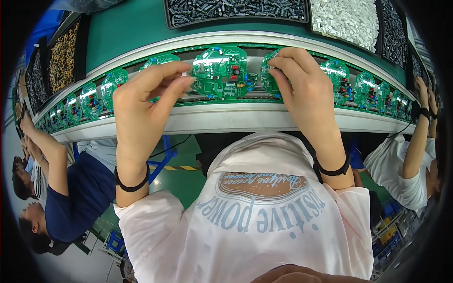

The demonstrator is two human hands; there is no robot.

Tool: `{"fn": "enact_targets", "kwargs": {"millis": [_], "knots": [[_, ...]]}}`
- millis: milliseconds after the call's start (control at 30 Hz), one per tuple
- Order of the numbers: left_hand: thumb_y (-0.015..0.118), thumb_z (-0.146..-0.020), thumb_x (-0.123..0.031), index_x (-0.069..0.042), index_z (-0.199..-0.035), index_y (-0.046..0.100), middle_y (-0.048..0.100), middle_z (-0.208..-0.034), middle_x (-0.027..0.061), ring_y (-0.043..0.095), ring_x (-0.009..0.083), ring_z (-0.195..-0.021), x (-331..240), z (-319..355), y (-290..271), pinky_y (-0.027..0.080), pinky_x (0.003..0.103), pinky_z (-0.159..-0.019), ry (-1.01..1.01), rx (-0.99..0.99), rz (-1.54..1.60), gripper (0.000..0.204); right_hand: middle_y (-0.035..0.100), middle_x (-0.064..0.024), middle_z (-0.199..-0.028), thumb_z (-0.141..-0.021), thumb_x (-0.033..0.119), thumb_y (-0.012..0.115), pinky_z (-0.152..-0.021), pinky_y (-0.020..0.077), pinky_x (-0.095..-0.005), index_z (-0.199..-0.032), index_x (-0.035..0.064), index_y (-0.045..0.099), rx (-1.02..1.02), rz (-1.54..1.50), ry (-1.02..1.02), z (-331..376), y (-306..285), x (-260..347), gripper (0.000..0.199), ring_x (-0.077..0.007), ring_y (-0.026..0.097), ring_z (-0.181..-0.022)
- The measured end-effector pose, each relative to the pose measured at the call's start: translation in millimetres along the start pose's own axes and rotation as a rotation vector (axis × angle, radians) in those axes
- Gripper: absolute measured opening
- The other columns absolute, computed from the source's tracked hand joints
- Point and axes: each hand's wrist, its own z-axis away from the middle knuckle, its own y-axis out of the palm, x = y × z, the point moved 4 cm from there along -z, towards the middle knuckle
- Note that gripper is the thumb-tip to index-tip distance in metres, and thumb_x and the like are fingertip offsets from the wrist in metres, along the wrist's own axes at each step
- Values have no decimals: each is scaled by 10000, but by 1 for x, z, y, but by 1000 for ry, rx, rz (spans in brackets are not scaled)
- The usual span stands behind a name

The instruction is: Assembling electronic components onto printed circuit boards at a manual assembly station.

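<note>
Lettering (258, 221) curves across the shirt (255, 257). Left hand (141, 96) pinches a white part (184, 74); right hand (306, 82), narrow over a board (269, 84), holds I cannot tell what.

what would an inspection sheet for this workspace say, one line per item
surface: green top behind a pale rail
things: row of green circuit boards with small components fitted
clutter: heaped dark parts, white parts and yellow-brown parts in trays beyond the boards
left hand: pinches a small white part
right hand: fingertips over a board; whether they hold anything is unclear
cables: thin black cable below the rail
surroundings: co-workers on both sides; striped floor marking
</note>
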Motion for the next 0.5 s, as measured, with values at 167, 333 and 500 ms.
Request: {"fn": "enact_targets", "kwargs": {"millis": [167,333,500], "knots": [[694,-930,0,-11,-1115,746,758,-899,90,753,149,-810,3,0,1,571,244,-705,-2,-20,99,193,673,-51,-1030,-846,51,758,-697,560,-347,-993,64,721,-4,92,-59,0,1,6,152,-258,683,-852],[678,-937,9,-3,-1118,733,763,-934,98,758,157,-848,3,-3,1,585,257,-742,14,18,34,190,675,-49,-1026,-851,56,752,-690,559,-346,-984,65,715,2,124,-103,2,2,8,139,-258,685,-854],[694,-929,-13,-5,-1072,721,757,-952,115,758,189,-846,4,-6,12,589,274,-743,-32,-8,-1,146,679,-56,-1034,-861,50,740,-691,555,-355,-1004,67,707,-4,118,-96,1,1,6,148,-273,689,-859]]}}
